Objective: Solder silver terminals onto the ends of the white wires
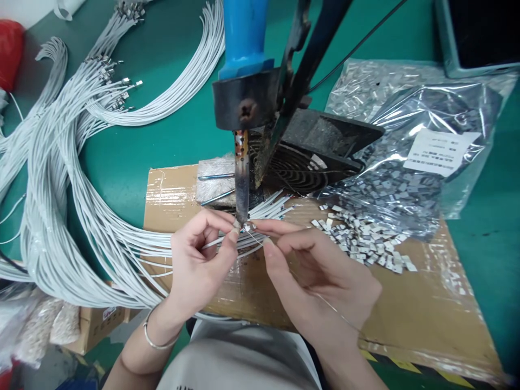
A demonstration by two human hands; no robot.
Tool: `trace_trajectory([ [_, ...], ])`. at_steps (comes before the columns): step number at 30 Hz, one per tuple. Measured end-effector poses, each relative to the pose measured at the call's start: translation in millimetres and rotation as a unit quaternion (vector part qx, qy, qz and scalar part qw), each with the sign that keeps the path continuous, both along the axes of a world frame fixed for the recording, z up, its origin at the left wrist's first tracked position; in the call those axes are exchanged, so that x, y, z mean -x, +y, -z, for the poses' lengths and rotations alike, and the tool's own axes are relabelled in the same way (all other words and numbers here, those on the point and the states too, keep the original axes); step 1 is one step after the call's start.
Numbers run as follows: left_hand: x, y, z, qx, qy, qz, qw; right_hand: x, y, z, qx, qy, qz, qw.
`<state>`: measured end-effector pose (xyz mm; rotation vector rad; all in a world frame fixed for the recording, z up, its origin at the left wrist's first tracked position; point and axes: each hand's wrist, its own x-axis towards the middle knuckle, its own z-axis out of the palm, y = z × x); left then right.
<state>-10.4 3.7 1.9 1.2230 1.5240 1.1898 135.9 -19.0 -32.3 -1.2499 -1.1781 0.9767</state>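
Observation:
A soldering iron (242,189) with a blue handle is clamped upright, its tip pointing down between my hands. My left hand (201,257) pinches the end of a white cable (212,242) between thumb and forefinger, right at the tip. My right hand (325,271) is closed on a thin solder wire (337,312), which runs across the palm and out past the thumb toward the tip. A tiny bright piece (247,228) sits by the tip; my fingers partly hide it. Behind the hands lie more white cable ends (270,208).
Small metal pieces (365,238) are heaped on the cardboard (260,292) at right, beside a clear plastic bag (450,114). A black fan (300,162) stands behind the iron. Bundles of white cables (52,216) cover the left side. A dark-screened device (479,32) is at the upper right.

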Motion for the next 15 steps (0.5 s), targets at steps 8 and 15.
trace_trajectory([
  [8,0.8,-1.0,-0.9,-0.009,0.02,-0.001,1.0,1.5,-0.7,-2.1,0.001,-0.004,0.011,1.0],
  [15,0.8,0.0,-1.2,-0.023,0.023,0.006,0.999,2.5,0.2,-2.4,-0.015,-0.011,0.015,1.0],
])
